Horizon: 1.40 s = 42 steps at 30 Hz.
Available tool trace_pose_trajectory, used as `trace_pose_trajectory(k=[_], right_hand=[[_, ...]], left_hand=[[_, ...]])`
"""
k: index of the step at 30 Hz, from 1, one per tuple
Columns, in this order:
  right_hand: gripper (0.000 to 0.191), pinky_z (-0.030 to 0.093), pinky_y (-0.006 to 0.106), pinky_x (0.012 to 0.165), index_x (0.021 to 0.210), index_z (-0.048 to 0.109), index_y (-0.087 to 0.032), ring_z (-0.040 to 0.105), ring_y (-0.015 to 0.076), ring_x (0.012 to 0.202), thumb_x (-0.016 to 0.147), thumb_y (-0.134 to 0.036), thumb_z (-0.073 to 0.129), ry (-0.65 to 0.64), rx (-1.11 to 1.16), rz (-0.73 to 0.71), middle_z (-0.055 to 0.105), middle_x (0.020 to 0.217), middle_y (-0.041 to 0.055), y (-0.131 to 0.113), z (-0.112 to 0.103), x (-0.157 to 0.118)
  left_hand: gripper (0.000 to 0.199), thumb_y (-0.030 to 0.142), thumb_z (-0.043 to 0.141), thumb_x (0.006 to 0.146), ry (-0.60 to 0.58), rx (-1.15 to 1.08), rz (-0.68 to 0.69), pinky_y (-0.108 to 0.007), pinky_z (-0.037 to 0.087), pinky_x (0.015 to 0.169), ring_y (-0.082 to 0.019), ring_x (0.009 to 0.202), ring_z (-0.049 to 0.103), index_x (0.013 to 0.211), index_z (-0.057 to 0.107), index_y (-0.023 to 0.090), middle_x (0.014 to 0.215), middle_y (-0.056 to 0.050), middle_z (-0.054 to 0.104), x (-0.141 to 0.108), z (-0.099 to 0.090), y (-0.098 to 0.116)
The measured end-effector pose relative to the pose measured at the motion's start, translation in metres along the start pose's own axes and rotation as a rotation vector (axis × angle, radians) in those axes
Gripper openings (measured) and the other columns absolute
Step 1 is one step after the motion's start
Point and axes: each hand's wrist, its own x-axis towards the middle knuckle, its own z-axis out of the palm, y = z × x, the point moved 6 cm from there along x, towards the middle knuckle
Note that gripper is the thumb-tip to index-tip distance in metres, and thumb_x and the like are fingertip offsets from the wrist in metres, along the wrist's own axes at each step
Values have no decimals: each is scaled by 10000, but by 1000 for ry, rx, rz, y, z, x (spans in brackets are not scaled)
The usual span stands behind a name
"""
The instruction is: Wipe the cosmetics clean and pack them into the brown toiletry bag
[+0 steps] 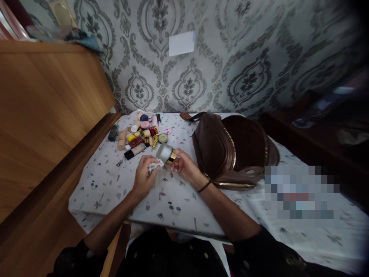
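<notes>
Above the patterned cloth, my right hand [184, 166] grips a pale bottle [165, 152] by its gold end, the pale part pointing left. A crumpled white wipe [156, 164] is pinched in my left hand [146, 173], close beside the bottle. Just beyond lies a cluster of cosmetics: a beige tube [122, 139], a black-capped bottle [135, 151], a pink round item [145, 124], a red jar with gold [153, 130] and a greenish round container [163, 138]. To the right of my right hand stands a brown leather bag [211, 142] with its zip open.
A wooden cabinet [52, 88] borders the table's left side. Behind the tablecloth [123, 196] rises a patterned wall with a white plate [181, 43]. A clear bottle [319, 107] lies on dark furniture at the right, and a blurred-out patch covers part of the cloth.
</notes>
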Motion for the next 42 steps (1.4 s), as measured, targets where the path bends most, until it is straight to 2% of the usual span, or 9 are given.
trace_pose_trajectory(k=[6,14,20,24,29,33,37,40,42], right_hand=[[419,383,169,409,919,488,-230,601,103,468,698,-477,745,-47,26,-30,641,646,-56,1,0,0],[483,475,203,490,1055,596,-207,602,88,527,683,-423,814,-138,-291,-130,592,752,-62,-5,6,-5],[555,488,189,501,1067,633,-191,591,74,549,650,-489,847,-388,-308,-29,591,805,-46,-9,23,-19],[597,491,197,517,1104,636,-198,609,85,559,656,-539,834,-412,-244,-97,602,819,-35,-18,30,-24],[503,478,205,568,1077,641,-219,569,75,602,677,-455,834,-255,-275,-367,591,855,-30,-73,32,-54],[416,488,240,665,1122,642,-209,584,117,724,759,-364,774,-45,-540,-661,646,923,1,-152,18,-102],[455,490,284,791,1210,616,-184,626,175,888,816,-389,714,264,-964,-845,671,1051,39,-218,-16,-139],[402,459,286,809,1157,630,-139,619,187,884,815,-340,697,481,-1413,-798,674,1035,71,-238,-37,-146],[298,442,275,771,1050,650,-114,612,183,835,828,-312,667,523,-1654,-670,681,984,94,-237,-47,-140]], left_hand=[[97,280,601,869,82,-196,-303,-298,473,839,-185,904,601,919,596,197,913,-21,615,1,-5,-8],[127,318,622,836,82,-107,-189,-316,461,883,-197,924,582,875,645,200,929,-35,626,13,-24,8],[309,434,715,746,-35,-382,-621,-215,433,582,-134,654,536,932,647,197,768,15,606,6,-21,-25],[370,392,795,641,-56,-541,-868,-203,470,567,-127,689,578,939,660,219,907,4,646,-11,-11,-37],[475,379,863,548,-11,-569,-1042,-222,523,567,-148,711,614,963,680,239,930,-11,670,-26,-11,-28],[580,526,911,464,-189,-552,-986,-190,504,537,-145,662,588,917,690,239,744,20,639,-13,-10,-11],[655,609,898,443,-228,-470,-966,-195,510,547,-151,637,591,936,659,251,676,38,625,-5,-11,-12],[642,651,856,510,-251,-399,-907,-171,452,465,-137,571,569,971,643,260,651,48,598,-9,-6,-16],[639,674,832,532,-276,-360,-878,-166,391,402,-124,499,530,974,641,255,620,51,570,-14,-2,-19]])
